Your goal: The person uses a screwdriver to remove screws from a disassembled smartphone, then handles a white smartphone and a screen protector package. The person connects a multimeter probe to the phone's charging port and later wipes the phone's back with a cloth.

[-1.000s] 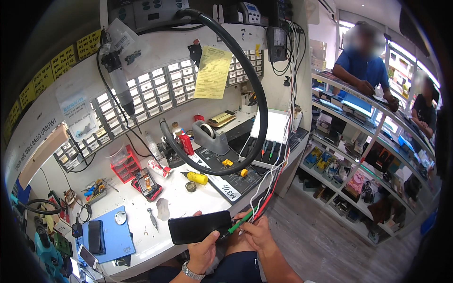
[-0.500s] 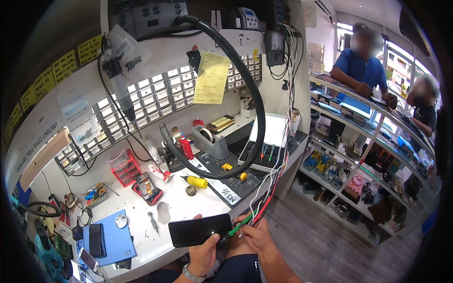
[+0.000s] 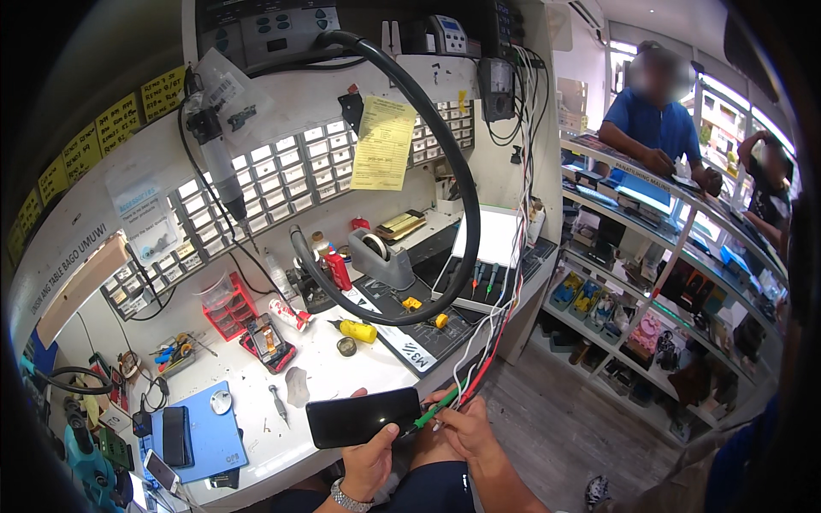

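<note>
A black smartphone (image 3: pixel 352 419) lies sideways in my left hand (image 3: pixel 369 457), with the thumb on its front near the lower right corner and fingertips showing at its top edge. Its dark screen carries a small bright reflection. At the phone's right end, my right hand (image 3: pixel 466 427) is closed around the ends of several hanging cables (image 3: pixel 479 380), white, red and black. A green clip or probe (image 3: pixel 434 410) sticks out from these fingers toward the phone. Whether a plug sits in the phone cannot be made out.
On the white bench are a blue mat (image 3: pixel 209 436) with a dark phone, a small screwdriver (image 3: pixel 278 404), a yellow bottle (image 3: pixel 355 330) and a red phone holder (image 3: pixel 267 344). A thick black hose (image 3: pixel 472 205) arches over it. A person in blue (image 3: pixel 658 128) leans on the counter.
At the lower right, a shoe and dark blue clothing of another person have come into view. The person at the far right has raised an arm. My hands and phone stay nearly still.
</note>
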